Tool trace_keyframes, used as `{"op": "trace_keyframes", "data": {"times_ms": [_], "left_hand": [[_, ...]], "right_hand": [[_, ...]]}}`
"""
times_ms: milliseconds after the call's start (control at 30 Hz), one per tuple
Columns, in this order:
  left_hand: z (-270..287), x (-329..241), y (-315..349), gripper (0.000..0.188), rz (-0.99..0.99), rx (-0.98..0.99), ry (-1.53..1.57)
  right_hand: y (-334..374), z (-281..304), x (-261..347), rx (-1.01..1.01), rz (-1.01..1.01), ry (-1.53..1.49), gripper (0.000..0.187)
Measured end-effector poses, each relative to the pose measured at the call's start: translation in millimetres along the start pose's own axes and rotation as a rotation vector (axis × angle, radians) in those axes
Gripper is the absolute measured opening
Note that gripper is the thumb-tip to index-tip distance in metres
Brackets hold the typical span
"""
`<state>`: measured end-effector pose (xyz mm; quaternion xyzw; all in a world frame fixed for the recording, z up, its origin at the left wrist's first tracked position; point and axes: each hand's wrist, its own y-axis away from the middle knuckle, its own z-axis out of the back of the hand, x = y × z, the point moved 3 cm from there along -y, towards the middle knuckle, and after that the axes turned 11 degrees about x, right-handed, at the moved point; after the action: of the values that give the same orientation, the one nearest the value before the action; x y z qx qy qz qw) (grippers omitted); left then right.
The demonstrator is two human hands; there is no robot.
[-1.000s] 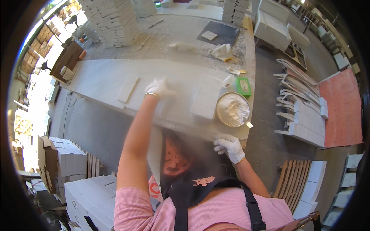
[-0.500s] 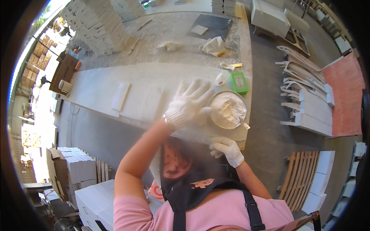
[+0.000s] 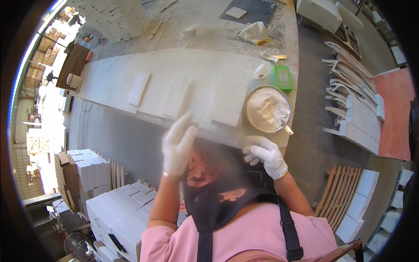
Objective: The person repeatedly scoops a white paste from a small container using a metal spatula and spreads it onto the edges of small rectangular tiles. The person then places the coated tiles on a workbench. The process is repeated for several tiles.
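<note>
Both my hands wear white knit gloves. My left hand (image 3: pixel 178 146) is raised in front of the table's near edge, fingers stretched out and slightly blurred, holding nothing. My right hand (image 3: pixel 267 156) hangs near the same edge, below the bowl, with loosely bent fingers apart and nothing visible in them. Beyond the left hand, a thin white slab (image 3: pixel 230 102) lies flat on the white worktable (image 3: pixel 109 70). Two more slabs lie farther left, a middle slab (image 3: pixel 176 97) and a narrow slab (image 3: pixel 139 89). A round metal bowl (image 3: pixel 249 117) holds white paste (image 3: pixel 267 107), with a tool handle (image 3: pixel 287 128) sticking out.
Behind the bowl stand a green box (image 3: pixel 283 78) and a white bottle (image 3: pixel 262 71). Farther back lie a crumpled cloth (image 3: pixel 254 32) and a dark sheet (image 3: pixel 262 13). A cardboard box (image 3: pixel 72 67) sits at the table's left end. A wooden pallet (image 3: pixel 338 192) stands at the right.
My left hand has drawn back from over the slab, toward me and to the left, uncovering it. My right hand stays near the table edge. The view has shifted a little.
</note>
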<state>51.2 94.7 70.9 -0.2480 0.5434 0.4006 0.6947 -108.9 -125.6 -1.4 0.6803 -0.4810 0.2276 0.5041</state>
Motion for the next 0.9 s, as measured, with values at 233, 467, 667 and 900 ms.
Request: {"op": "trace_keyframes", "data": {"times_ms": [233, 467, 667, 900], "left_hand": [[-12, 11, -18, 0.058, 0.219, 0.191, 0.363], [-21, 10, -13, 0.058, 0.247, 0.288, 0.445], [-32, 20, 19, 0.056, 0.338, 0.298, 0.684], [-46, 44, 26, 0.062, 0.348, 0.31, 1.108]], "right_hand": [[-21, -26, 39, -0.156, 0.241, 0.044, 0.057], [-38, -23, 31, -0.194, 0.374, 0.372, 0.053], [-1, -31, 44, -0.077, 0.258, 0.128, 0.051], [4, -35, 41, -0.056, 0.192, -0.099, 0.063]]}}
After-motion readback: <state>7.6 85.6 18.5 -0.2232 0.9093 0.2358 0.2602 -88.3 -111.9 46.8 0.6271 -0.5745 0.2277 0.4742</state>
